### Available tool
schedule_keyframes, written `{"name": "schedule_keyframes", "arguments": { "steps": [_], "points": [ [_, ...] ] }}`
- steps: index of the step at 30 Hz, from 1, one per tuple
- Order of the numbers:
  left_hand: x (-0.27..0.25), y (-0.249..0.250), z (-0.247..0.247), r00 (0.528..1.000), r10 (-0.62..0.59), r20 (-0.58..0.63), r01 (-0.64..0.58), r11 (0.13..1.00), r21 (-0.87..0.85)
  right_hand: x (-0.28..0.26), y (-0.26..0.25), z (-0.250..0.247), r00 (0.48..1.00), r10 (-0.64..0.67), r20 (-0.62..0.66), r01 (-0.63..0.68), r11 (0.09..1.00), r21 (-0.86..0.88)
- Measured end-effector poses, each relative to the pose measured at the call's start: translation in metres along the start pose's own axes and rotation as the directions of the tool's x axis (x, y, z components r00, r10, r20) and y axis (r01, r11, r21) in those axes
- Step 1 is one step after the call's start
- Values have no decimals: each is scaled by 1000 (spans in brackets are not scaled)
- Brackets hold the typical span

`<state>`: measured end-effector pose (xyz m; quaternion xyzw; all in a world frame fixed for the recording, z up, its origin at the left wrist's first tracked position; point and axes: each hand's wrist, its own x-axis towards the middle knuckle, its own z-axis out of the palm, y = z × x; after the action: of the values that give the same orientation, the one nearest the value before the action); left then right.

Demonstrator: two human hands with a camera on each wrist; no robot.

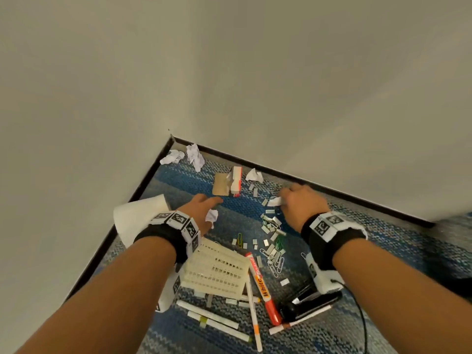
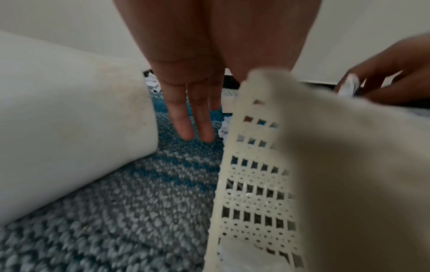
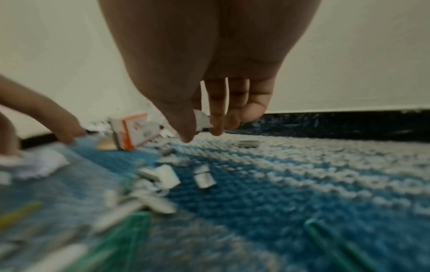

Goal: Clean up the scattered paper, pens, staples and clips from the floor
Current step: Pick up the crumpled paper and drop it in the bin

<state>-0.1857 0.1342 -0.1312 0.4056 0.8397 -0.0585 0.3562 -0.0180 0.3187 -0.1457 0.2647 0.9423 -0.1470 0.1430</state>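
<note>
My right hand [image 1: 284,198] hovers low over the blue carpet and pinches a small crumpled paper scrap [image 1: 274,201] [image 3: 202,120] between thumb and fingers. My left hand [image 1: 204,206] reaches forward with straight fingers [image 2: 186,127] pointing at the carpet. A crumpled paper ball [image 1: 212,215] [image 3: 43,163] lies right under its thumb side. Staple strips [image 1: 270,226], paper clips [image 1: 277,261], a red whiteboard marker [image 1: 263,284] and white pens [image 1: 212,318] are scattered on the floor between my arms.
A cream perforated basket [image 1: 217,269] [image 2: 256,184] lies on its side under my left wrist. A white sheet [image 1: 138,215] leans in the wall corner. An orange-white staple box [image 1: 236,181], more crumpled paper [image 1: 195,155] and a black stapler [image 1: 311,302] lie nearby.
</note>
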Motion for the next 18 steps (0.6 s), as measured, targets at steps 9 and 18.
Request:
{"name": "schedule_keyframes", "arguments": {
  "steps": [9, 18],
  "points": [
    [11, 20, -10, 989, 16, 146, -57, 958, 281, -71, -3, 2, 995, 29, -98, 12, 921, 390],
    [-42, 94, -81, 897, 377, -229, -351, 925, 147, -191, 36, -42, 838, 263, -478, 53, 833, 551]
  ]
}}
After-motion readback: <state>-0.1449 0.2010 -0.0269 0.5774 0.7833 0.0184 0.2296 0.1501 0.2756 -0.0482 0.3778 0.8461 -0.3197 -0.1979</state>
